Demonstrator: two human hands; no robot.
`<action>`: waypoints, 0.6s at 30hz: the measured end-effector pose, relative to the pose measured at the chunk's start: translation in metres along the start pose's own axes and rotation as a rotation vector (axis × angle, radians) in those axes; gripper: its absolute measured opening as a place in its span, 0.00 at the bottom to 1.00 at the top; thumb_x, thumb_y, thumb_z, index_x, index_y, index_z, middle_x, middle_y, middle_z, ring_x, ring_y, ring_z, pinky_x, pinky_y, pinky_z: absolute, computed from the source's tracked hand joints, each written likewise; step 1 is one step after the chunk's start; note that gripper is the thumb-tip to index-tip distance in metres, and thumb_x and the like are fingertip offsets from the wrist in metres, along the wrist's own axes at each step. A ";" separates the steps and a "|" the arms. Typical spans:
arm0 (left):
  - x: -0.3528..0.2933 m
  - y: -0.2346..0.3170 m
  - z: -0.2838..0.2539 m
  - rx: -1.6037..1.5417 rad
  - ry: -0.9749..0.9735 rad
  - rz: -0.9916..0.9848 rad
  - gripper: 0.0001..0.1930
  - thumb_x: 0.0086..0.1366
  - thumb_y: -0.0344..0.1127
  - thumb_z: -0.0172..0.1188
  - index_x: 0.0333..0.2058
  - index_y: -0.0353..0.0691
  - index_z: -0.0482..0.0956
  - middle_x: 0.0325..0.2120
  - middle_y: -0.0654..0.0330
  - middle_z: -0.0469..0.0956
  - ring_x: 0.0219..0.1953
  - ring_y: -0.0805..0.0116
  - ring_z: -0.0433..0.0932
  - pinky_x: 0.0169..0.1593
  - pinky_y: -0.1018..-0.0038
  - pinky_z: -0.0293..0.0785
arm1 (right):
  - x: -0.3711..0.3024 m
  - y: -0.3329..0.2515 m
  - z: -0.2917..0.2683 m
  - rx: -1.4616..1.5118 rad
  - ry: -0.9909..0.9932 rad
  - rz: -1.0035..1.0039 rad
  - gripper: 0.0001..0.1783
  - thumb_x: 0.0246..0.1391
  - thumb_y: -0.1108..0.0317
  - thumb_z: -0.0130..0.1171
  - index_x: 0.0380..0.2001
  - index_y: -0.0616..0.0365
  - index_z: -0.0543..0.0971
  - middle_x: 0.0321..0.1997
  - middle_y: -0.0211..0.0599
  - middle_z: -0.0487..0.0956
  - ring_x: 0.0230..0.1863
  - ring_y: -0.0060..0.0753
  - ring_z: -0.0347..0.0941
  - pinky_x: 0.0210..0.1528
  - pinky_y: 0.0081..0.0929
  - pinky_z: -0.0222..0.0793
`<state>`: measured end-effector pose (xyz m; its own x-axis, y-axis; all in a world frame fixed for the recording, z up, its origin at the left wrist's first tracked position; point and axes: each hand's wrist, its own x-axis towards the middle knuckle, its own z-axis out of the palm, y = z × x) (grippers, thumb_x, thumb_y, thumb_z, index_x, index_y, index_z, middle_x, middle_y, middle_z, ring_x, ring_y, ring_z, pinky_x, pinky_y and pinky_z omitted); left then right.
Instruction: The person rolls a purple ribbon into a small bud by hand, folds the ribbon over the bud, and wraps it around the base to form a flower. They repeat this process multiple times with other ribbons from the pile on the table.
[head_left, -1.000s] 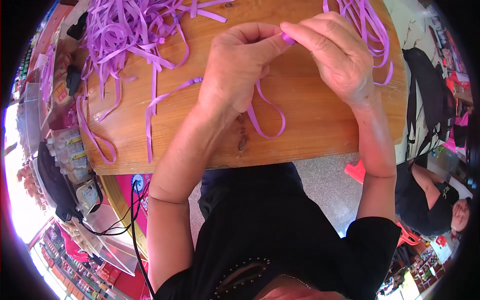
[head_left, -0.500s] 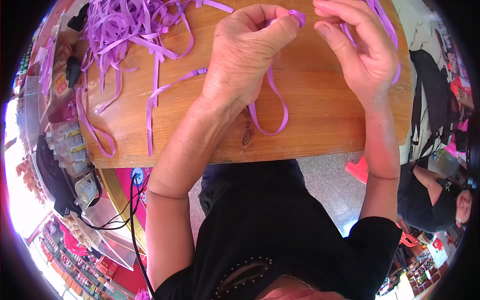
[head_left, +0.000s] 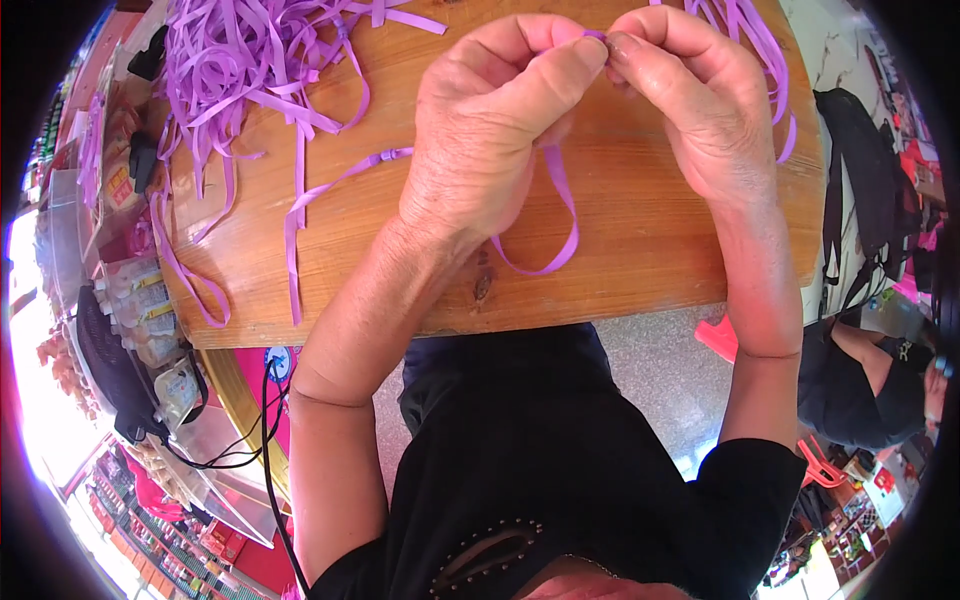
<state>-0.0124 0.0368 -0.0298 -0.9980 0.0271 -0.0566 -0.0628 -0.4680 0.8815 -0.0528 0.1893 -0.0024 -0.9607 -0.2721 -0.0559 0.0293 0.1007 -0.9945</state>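
Note:
My left hand (head_left: 490, 125) pinches a purple ribbon between thumb and forefinger above the far part of the wooden table (head_left: 640, 240). My right hand (head_left: 710, 110) is closed at the same spot, its thumb and fingertips meeting the left ones on a small bit of the ribbon. A loop of this purple ribbon (head_left: 562, 200) hangs below my left hand and rests on the wood. Left of my wrist, another length of ribbon with a small purple clasp (head_left: 385, 156) lies on the table. The exact form of the piece between my fingertips is hidden.
A tangled heap of purple ribbons (head_left: 240, 70) covers the far left of the table. More ribbon strands (head_left: 765, 50) lie at the far right. A black bag (head_left: 865, 190) is beside the table's right edge; a dark pouch (head_left: 110, 360) and black cables (head_left: 265, 410) are at the left.
My right hand has come left, its fingers closing against my left fingertips on the ribbon. Before, it was apart and partly spread. The left hand has hardly moved.

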 end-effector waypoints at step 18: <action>0.003 -0.011 -0.006 -0.496 -0.175 -0.118 0.04 0.63 0.32 0.59 0.35 0.41 0.78 0.20 0.75 0.66 0.20 0.83 0.55 0.23 0.83 0.52 | -0.002 0.014 0.007 -0.084 0.033 -0.638 0.07 0.48 0.82 0.61 0.32 0.63 0.78 0.30 0.34 0.77 0.31 0.26 0.74 0.35 0.18 0.69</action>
<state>-0.0149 0.0364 -0.0423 -0.9725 0.2315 -0.0256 -0.2078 -0.8127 0.5443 -0.0481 0.1844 -0.0168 -0.7900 -0.2739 0.5486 -0.5713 0.0038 -0.8208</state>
